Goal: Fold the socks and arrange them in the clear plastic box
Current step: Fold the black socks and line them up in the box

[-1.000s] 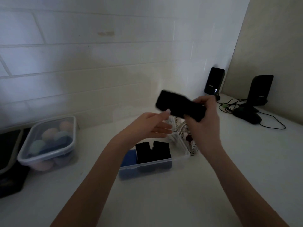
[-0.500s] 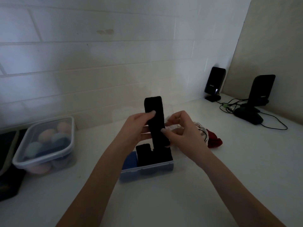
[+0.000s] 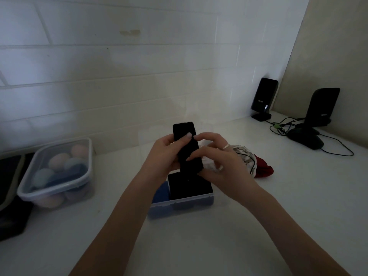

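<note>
A folded black sock (image 3: 184,130) stands upright above the clear plastic box (image 3: 181,205) in the middle of the counter. My left hand (image 3: 165,154) grips its left side with the thumb across the front. My right hand (image 3: 223,168) holds its lower right side, fingers curled over it. Inside the box sit folded black socks (image 3: 189,186) and a blue one (image 3: 160,193). A white patterned sock (image 3: 247,158) and a red sock (image 3: 262,169) lie on the counter to the right, partly hidden by my right hand.
A lidded clear container (image 3: 57,172) of pastel rolled items stands at the left. Dark items (image 3: 12,216) lie at the far left edge. Two black speakers (image 3: 263,96) (image 3: 321,106) with cables (image 3: 336,148) stand at the back right. A white tiled wall rises behind.
The black sock went from sideways in my right hand alone to upright over the box, held by both hands. Both hands have closed round it and drifted slightly lower.
</note>
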Demonstrator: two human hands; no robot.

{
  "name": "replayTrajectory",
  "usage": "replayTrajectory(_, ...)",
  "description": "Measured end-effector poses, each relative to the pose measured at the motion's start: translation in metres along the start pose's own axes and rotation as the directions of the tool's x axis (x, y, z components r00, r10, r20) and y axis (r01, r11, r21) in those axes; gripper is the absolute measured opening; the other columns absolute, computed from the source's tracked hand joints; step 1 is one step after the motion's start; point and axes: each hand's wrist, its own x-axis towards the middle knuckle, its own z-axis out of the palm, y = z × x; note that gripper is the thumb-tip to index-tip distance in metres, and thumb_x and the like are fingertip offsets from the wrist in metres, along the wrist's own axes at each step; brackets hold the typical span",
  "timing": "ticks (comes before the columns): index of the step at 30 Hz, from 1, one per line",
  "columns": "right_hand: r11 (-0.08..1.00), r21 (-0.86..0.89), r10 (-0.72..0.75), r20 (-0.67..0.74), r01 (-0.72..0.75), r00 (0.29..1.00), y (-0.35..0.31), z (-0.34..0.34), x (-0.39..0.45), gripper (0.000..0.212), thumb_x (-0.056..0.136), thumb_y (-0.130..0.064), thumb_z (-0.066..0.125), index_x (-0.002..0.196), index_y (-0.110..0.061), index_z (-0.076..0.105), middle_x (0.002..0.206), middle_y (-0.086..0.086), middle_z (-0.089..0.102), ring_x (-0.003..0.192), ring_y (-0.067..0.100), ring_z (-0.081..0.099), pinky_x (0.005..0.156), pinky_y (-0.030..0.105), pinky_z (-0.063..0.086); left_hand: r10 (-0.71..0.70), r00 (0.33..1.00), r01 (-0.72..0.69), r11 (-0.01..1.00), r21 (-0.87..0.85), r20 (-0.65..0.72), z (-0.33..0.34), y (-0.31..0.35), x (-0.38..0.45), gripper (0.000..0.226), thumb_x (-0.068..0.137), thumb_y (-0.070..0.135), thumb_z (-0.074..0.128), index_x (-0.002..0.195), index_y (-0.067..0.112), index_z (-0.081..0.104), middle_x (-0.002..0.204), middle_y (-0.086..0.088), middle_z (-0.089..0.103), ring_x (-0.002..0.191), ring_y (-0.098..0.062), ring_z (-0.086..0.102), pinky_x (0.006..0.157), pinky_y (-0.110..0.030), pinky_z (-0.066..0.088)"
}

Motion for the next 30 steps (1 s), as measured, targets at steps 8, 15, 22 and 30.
replayTrajectory(8,0.943,0.252,0.254,-0.113,-0.219,0.961,-0.001,0.003,0.004,0.032,0.079,-0.035,0.061,0.088,-0.005,0.064,0.073,0.000,0.066,0.065,0.009,0.054,0.057,0.036,0.044,0.018,0.997,-0.024,0.997,0.079,0.080,0.005,-0.006,0.002,0.018,0.092,0.011,0.051,0.093,0.012,0.069,0.080,-0.003,0.075,0.076,-0.015,0.072,0.066,-0.025,0.060)
replayTrajectory(15,0.850,0.422,0.431,-0.207,-0.317,0.878,0.003,-0.002,0.004,0.012,0.085,-0.024,0.065,0.084,-0.014,0.058,0.065,0.025,0.063,0.056,0.036,0.056,0.056,0.042,0.047,-0.001,0.969,-0.037,0.988,0.150,0.246,0.010,-0.005,-0.006,0.020,0.093,0.006,0.048,0.105,0.008,0.065,0.089,0.000,0.073,0.081,-0.011,0.072,0.069,-0.021,0.059)
replayTrajectory(22,0.885,0.309,0.401,-0.127,-0.348,0.907,0.004,-0.006,0.005,0.015,0.083,-0.018,0.068,0.088,-0.015,0.054,0.089,0.003,0.067,0.089,0.022,0.065,0.079,0.046,0.055,-0.040,0.952,-0.032,0.973,0.230,0.302,0.007,-0.006,-0.009,0.025,0.094,0.005,0.046,0.115,0.000,0.060,0.097,-0.007,0.070,0.081,-0.010,0.072,0.073,-0.022,0.059)
replayTrajectory(30,0.855,0.306,0.473,-0.127,-0.419,0.872,0.012,-0.039,0.004,0.024,0.086,-0.019,0.065,0.093,-0.024,0.042,0.080,0.033,0.065,0.057,0.038,0.059,0.050,0.028,0.042,0.242,0.955,-0.291,0.660,0.692,0.171,-0.007,-0.003,-0.013,0.024,0.085,0.027,0.063,0.108,0.028,0.066,0.095,0.012,0.068,0.081,0.002,0.062,0.076,-0.014,0.051)
